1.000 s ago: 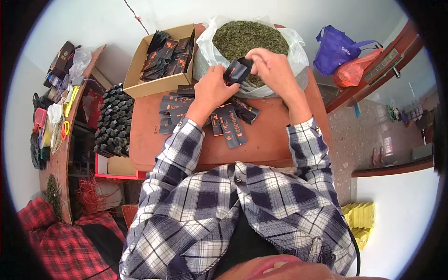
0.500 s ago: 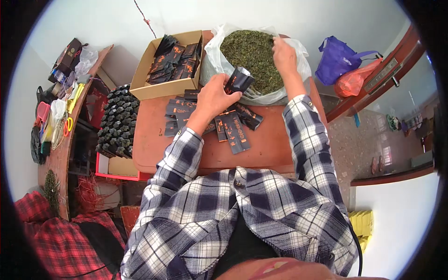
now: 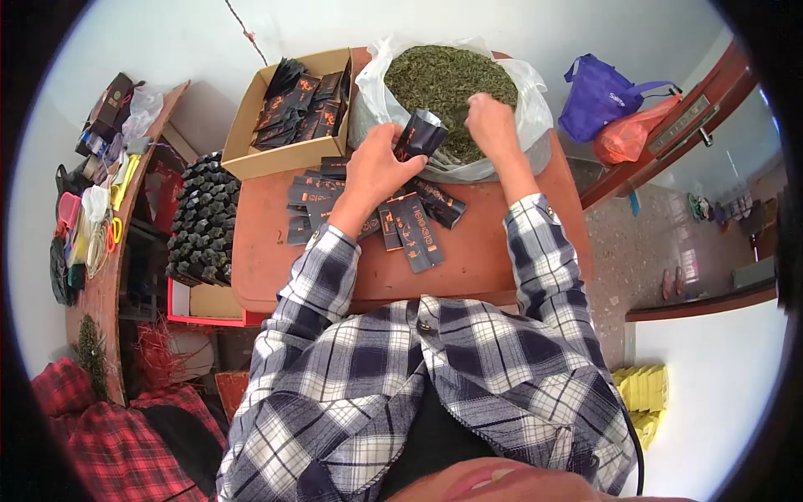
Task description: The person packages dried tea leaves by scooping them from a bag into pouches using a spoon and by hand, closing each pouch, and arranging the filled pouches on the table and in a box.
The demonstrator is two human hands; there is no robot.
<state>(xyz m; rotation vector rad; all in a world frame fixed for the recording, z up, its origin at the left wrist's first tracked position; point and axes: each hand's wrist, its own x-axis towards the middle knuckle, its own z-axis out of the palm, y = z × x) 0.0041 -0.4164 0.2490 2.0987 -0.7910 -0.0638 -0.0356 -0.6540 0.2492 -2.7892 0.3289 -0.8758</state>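
Note:
My left hand (image 3: 374, 171) grips a small black packet (image 3: 421, 136), held upright with its silvery mouth open. Over the dried green leaves (image 3: 443, 79) my right hand (image 3: 495, 130) is closed, fingertips pressed together; whatever they hold is hidden. Those leaves, which look like tea, fill a large clear plastic bag (image 3: 535, 105) with its rim spread wide. Below my left hand, several flat black packets with orange print (image 3: 416, 234) lie on the reddish-brown table (image 3: 335, 280).
At the table's back left, a cardboard box (image 3: 284, 159) holds many black packets. Further left, filled black packets (image 3: 205, 222) stand stacked in a red-edged box (image 3: 209, 305). A side shelf (image 3: 138, 201) carries scissors and bags. Purple (image 3: 598, 100) and red (image 3: 623, 142) bags hang at right.
My right hand has moved left from the bag's right side, closer to the packet's mouth. My left hand still holds the packet, and the view has shifted slightly.

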